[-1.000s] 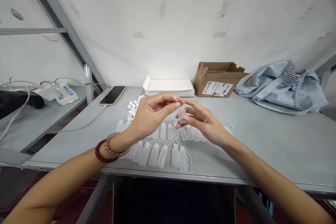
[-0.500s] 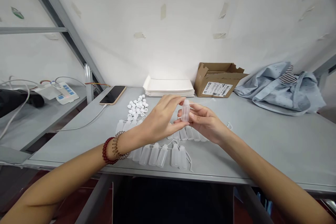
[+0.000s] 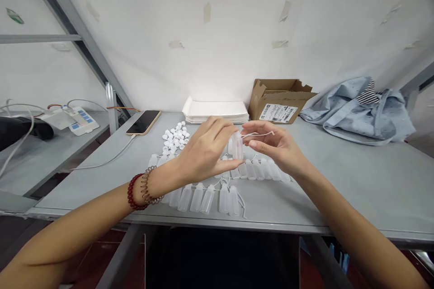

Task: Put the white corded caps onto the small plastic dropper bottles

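Observation:
In front of me, my left hand point(image 3: 206, 149) is closed on a small translucent plastic bottle point(image 3: 238, 146), held upright between thumb and fingertips. A thin white string point(image 3: 259, 134) extends from the bottle's neck to the right, crossing in front of my right hand point(image 3: 276, 144). That hand is just right of the bottle with thumb and fingers apart; whether a fingertip behind still touches it is hidden. Below my hands, similar bottles point(image 3: 259, 169) lie in a row on the table, and a nearer row of bottles point(image 3: 197, 198) has white cords about the necks.
A pile of small white caps point(image 3: 175, 137) lies left of my hands. Behind stand a stack of white envelopes point(image 3: 217, 112) and an open cardboard box point(image 3: 281, 101). A phone point(image 3: 144, 123) on a cable is at left; a light blue cloth bag point(image 3: 359, 113) at right.
My right hand has loosened from the bottle and shifted slightly right, its fingers spreading. The white string now shows beside the neck. My left hand keeps the bottle; the view has shifted a little.

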{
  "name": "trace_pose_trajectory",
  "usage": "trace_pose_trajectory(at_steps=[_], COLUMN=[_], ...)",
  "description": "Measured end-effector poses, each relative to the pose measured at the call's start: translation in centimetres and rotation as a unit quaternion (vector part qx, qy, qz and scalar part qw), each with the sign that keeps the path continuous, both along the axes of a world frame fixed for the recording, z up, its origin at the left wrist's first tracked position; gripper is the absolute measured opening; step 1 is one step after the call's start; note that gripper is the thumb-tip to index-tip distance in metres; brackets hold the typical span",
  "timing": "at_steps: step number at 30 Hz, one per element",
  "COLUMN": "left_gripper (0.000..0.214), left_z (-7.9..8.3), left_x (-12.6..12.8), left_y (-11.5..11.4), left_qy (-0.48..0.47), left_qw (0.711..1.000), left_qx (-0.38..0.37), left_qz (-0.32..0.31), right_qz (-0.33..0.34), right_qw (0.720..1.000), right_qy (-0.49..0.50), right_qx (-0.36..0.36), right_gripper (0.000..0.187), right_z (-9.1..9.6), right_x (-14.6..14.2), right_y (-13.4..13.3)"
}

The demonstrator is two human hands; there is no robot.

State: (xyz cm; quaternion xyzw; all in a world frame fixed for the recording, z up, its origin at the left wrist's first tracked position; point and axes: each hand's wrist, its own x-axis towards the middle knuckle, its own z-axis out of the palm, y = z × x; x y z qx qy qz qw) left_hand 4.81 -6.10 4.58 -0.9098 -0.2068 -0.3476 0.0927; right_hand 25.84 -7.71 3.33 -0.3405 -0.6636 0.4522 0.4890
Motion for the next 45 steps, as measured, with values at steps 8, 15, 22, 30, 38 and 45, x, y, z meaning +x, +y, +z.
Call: trace_pose_trajectory(at_steps=[8,15,22,30,38,45], left_gripper=[0.055,0.053,0.047,0.049,0.059,0.030], left_z=[-1.2,-2.2,-3.1,-3.4,-3.0,2.7], left_x=[0.8,1.9,3.1,3.5,3.0,-2.4], left_y=[-1.7,-3.6,-4.3,-4.6,-5.0,1.7], left_qy=[0.095,0.187,0.247,0.289,0.241,0.161], left_qw=[0.981,0.947,0.942,0.942,0.958,0.938], left_qx=[-0.169,-0.258,-0.225,-0.168,-0.149,-0.296], left_qz=[0.006,-0.036,-0.020,-0.013,-0.035,0.075], right_qz=[0.021,0.186,0.232,0.215,0.213,0.043], right_qw=[0.957,0.864,0.805,0.767,0.752,0.894], right_qy=[-0.284,-0.466,-0.527,-0.568,-0.573,-0.429], right_qx=[0.052,-0.054,-0.141,-0.205,-0.245,-0.122], right_gripper=[0.013,0.012,0.007,0.011,0.023,0.031], right_z=[2.4,2.9,2.2,1.4,2.1,2.6], right_x=[1.9,3.2,2.5,2.2,3.0,1.3], right_y=[-1.4,-1.6,-1.4,-1.4,-1.3,1.2])
